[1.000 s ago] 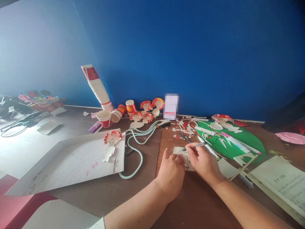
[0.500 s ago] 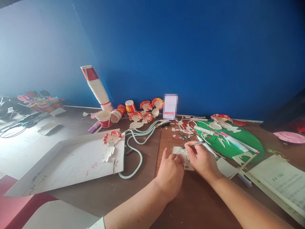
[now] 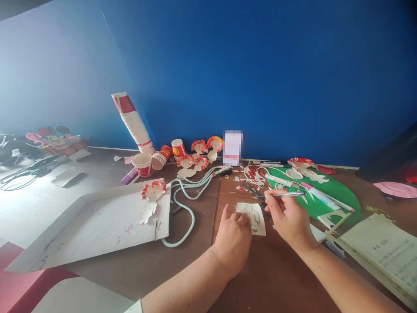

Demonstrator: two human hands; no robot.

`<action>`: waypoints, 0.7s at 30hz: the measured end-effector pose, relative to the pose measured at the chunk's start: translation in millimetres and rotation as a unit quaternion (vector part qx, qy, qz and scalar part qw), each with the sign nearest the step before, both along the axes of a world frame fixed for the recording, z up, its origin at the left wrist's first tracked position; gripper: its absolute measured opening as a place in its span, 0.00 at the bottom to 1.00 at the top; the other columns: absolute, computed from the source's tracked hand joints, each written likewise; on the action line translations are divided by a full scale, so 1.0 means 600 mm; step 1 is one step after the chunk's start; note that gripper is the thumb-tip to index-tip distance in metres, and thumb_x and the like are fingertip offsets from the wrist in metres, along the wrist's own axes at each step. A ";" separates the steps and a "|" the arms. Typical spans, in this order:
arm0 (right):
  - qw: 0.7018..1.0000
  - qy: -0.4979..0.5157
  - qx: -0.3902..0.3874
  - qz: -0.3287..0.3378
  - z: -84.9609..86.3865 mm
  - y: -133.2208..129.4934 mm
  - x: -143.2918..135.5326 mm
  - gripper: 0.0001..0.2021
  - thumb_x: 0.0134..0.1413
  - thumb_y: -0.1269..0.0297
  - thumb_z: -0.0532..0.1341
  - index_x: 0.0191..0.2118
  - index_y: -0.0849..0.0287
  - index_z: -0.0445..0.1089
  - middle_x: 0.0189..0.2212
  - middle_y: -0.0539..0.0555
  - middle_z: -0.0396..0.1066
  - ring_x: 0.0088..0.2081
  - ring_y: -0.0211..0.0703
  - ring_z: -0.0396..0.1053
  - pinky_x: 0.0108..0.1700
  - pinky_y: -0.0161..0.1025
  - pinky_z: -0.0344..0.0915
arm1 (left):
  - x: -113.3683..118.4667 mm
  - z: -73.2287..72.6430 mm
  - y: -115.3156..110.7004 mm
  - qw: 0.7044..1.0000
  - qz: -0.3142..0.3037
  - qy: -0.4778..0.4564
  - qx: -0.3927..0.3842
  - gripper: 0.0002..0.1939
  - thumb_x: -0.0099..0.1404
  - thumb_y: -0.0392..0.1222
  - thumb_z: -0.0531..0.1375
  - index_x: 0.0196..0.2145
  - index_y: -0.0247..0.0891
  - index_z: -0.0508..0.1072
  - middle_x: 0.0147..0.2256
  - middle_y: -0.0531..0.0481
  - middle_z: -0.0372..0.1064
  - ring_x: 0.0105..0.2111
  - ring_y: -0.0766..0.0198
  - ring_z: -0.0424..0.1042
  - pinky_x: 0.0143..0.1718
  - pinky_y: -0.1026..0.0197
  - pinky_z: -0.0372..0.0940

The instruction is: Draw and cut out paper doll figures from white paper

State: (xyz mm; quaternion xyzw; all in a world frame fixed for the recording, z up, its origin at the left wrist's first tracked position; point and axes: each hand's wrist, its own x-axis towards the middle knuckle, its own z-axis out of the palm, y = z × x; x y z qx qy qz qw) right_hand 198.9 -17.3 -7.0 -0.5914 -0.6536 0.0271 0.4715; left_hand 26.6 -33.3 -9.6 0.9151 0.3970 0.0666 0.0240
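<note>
My left hand [image 3: 233,241] lies back-up with most fingers curled and one sticking out, holding down the left edge of a small white piece of paper [image 3: 259,224]. Dark outlines of a figure are drawn on that paper, partly covered by my fingers. In my right hand [image 3: 289,219] a slim grey pen [image 3: 295,194] is pinched, held roughly level to the right of the paper and off it. Just behind the paper lies a dark, narrow tool [image 3: 250,189], partly hidden by my right hand.
Red-haired paper figures [image 3: 215,148] stand at the back beside paper cups [image 3: 142,164] and a tall leaning cup stack [image 3: 137,128]. A white box lid [image 3: 107,217] and pale cable [image 3: 192,221] lie left. Markers [image 3: 321,196] rest on a green oval [image 3: 345,191]; a booklet [image 3: 381,239] lies right.
My right hand has lifted the pen off the paper and moved to the right, uncovering more of the drawing. My left hand has stayed in place on the paper.
</note>
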 end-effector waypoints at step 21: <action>0.989 -0.142 -0.016 -0.029 -0.020 -0.009 0.005 0.11 0.59 0.57 0.54 0.36 0.58 0.69 0.29 0.55 0.76 0.28 0.46 0.75 0.29 0.36 0.66 | 0.001 0.005 -0.003 1.000 0.008 -0.006 -0.006 0.18 0.59 0.36 0.51 0.47 0.31 0.70 0.44 0.41 0.69 0.43 0.55 0.65 0.60 0.43 0.45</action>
